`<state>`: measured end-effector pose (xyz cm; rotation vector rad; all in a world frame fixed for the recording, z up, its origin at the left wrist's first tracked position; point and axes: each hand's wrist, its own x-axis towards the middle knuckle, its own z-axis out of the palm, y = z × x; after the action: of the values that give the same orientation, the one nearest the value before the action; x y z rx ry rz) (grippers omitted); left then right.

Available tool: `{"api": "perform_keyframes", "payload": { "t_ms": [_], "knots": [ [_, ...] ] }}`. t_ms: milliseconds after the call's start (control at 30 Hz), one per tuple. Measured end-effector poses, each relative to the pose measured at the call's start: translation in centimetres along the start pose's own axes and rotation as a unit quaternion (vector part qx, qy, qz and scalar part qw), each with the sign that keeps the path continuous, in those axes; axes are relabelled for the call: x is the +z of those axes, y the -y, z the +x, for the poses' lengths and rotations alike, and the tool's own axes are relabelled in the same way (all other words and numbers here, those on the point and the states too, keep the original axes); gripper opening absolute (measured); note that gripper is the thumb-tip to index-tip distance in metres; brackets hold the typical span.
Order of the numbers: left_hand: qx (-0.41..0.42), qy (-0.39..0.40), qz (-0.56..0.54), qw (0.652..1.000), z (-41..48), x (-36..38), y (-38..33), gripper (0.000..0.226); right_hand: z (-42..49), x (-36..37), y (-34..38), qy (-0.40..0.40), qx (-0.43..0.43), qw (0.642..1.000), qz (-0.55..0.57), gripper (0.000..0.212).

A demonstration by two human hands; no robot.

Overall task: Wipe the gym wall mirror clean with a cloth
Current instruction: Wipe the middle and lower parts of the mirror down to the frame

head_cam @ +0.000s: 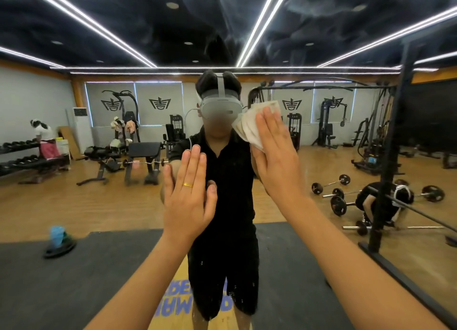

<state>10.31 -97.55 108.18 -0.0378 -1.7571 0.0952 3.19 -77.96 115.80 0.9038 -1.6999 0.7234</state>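
Observation:
The wall mirror (74,206) fills the whole view and reflects the gym and a person in black wearing a headset. My right hand (274,156) lies flat with straight fingers on a folded whitish cloth (247,124), pressing it against the glass at head height, right of centre. My left hand (189,193) is flat on the mirror lower down and to the left, fingers straight and together, a gold ring on one finger. Cloudy smears show on the upper glass (309,32).
All else is reflection: benches and weight machines at the back, barbells on the wooden floor at right with a crouching person, another person by a dumbbell rack at far left, a blue cup on a weight plate (58,243), and a black rack frame (385,156).

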Motion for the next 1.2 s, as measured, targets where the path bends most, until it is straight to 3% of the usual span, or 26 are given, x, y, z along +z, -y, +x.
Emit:
{"api": "perform_keyframes", "payload": {
  "t_ms": [67,167,333,467,767,1033,1200],
  "knots": [
    [-0.018,-0.013,-0.059,0.998,1.1,-1.1,-1.5,0.059,-0.1,-0.2,-0.4,0.01,-0.007,1.0,0.008,0.065],
    [0.031,-0.043,-0.12,0.991,3.8,-2.5,-4.3,0.053,0.2,-0.2,-0.9,0.004,-0.024,1.0,0.017,0.067],
    [0.098,-0.015,-0.122,0.988,6.9,-2.3,-7.3,0.049,-0.3,-0.8,-1.5,0.03,-0.036,0.999,0.022,0.067],
    [0.058,0.04,-0.091,0.993,7.2,-1.0,-8.0,0.051,-3.0,-1.8,-3.6,0.01,-0.063,0.998,-0.008,0.065],
    [-0.025,0.022,-0.082,0.996,8.2,0.0,-11.3,0.05,-9.8,-4.6,-12.8,-0.045,-0.071,0.989,-0.124,0.061],
    [-0.1,-0.039,-0.048,0.993,9.0,3.2,-13.8,0.048,-10.3,-3.1,-14.1,-0.076,-0.099,0.977,-0.171,0.057],
    [-0.104,-0.021,-0.044,0.993,7.8,4.2,-15.8,0.059,-10.3,-2.9,-14.5,-0.077,-0.094,0.977,-0.175,0.059]
  ]
}}
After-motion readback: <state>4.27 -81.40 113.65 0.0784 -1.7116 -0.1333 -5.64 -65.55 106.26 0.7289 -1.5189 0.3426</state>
